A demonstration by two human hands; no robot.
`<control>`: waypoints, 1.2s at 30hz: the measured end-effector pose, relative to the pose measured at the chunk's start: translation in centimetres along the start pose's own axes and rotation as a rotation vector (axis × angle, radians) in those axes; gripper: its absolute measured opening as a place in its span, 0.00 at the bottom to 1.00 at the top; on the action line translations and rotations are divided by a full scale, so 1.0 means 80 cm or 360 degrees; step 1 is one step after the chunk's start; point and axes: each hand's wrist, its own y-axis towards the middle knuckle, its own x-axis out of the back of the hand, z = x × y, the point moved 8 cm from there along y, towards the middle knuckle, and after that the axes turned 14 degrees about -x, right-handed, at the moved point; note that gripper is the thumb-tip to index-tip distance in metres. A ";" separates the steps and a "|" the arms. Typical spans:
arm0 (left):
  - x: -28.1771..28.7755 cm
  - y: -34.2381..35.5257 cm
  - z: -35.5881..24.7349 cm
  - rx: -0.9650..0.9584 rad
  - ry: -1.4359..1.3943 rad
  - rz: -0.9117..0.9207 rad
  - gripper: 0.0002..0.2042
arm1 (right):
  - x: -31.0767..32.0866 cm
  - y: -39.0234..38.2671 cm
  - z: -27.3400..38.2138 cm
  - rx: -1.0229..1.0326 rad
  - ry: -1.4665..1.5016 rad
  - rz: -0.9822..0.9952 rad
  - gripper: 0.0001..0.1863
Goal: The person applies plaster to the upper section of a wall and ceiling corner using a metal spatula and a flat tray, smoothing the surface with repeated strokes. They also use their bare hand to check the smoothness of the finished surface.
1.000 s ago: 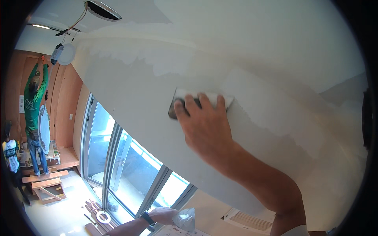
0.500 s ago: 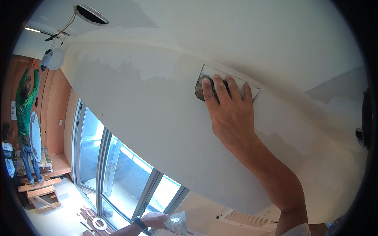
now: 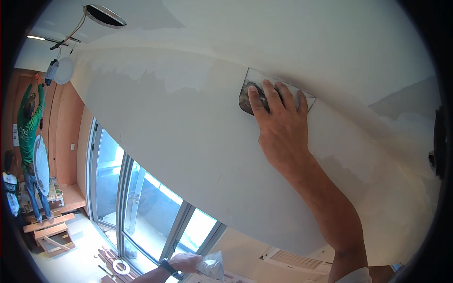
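My right hand (image 3: 283, 115) is raised overhead, its fingers bent over the dark handle of a plastering trowel (image 3: 247, 100). The trowel's thin flat plate lies against the pale board surface (image 3: 184, 127), close to the corner line where it meets the ceiling (image 3: 302, 37). Lighter patches of filler (image 3: 179, 70) run along that line. Low in the picture, my left hand (image 3: 186, 262), with a dark watch (image 3: 166, 266) at the wrist, grips a crumpled whitish plastic bag (image 3: 211, 266). The bag's contents cannot be made out.
A co-worker in green (image 3: 29, 127) stands on a wooden step (image 3: 54, 233) at the left, arms raised. A round light (image 3: 63, 70) hangs on wires near an oval ceiling hole (image 3: 106, 16). Glass doors (image 3: 151, 207), timber lengths (image 3: 111, 262) and an air vent (image 3: 297, 258) lie below.
My right hand has slid the trowel up and slightly right along the surface, nearer the corner line. My left hand and the bag stay nearly where they were.
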 end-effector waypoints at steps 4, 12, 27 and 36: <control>0.006 0.012 -0.007 -0.0012 0.0036 0.0005 0.30 | 0.003 0.000 0.002 -0.0026 0.0066 0.0021 0.22; 0.032 -0.001 -0.048 -0.0019 0.0072 -0.0041 0.29 | 0.011 -0.083 0.050 -0.0086 0.0212 0.0049 0.22; 0.007 -0.006 -0.005 0.0042 -0.0025 0.0030 0.30 | 0.014 -0.012 -0.007 -0.0147 0.0432 0.0058 0.22; 0.014 -0.003 -0.020 0.0018 0.0042 0.0004 0.30 | 0.008 0.001 -0.012 -0.0188 0.0573 0.0106 0.22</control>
